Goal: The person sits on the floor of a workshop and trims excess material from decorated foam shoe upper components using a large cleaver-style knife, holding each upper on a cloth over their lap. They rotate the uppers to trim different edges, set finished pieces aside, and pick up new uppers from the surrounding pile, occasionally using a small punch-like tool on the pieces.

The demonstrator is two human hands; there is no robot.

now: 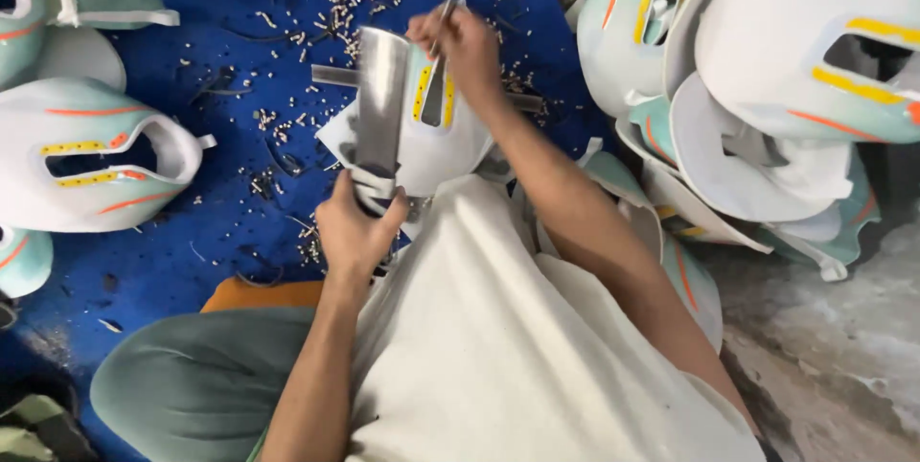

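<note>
My left hand (pixel 355 232) grips the wrapped lower end of a flat grey metal bar (pixel 381 98) that stands up over the blue mat (pixel 220 50). A white and pale-green shoe upper piece (pixel 450 150) with yellow perforated strips lies against that bar. My right hand (pixel 467 45) presses on the top of the piece and holds a thin metal tool (pixel 443 16) between its fingers. My white shirt covers the lower edge of the piece.
A finished upper (pixel 91 150) lies at the left, with more stacked behind it. A big pile of uppers (pixel 767 88) fills the right. Small white punched scraps (pixel 316 31) litter the mat. My green-trousered knee (pixel 192 376) is at the bottom left.
</note>
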